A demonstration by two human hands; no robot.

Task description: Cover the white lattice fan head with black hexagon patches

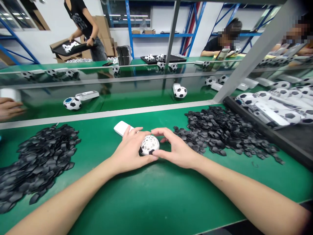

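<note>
We see a white plastic gadget with a round head and a flat handle lying on the green tabletop, between two heaps. The left hand bends over it, its fingers gripping the round head from the left. The fingers of the right hand pinch the other side, thumb near us and first finger at the far edge. We think both hands hold it so the round head does not roll or slip. The gadget's long way runs on a slant: the handle points away from us and to the left, and the head points toward us and to the right. The left hand hides the middle. The head's white, holey face looks up, maybe so it is easy to see and touch. A heap of small, flat, dark pieces lies on the left, and a second heap of dark pieces lies on the right, perhaps for easy reach. Past that, a black tray with low sides holds more white gadgets with football-like heads.
</note>
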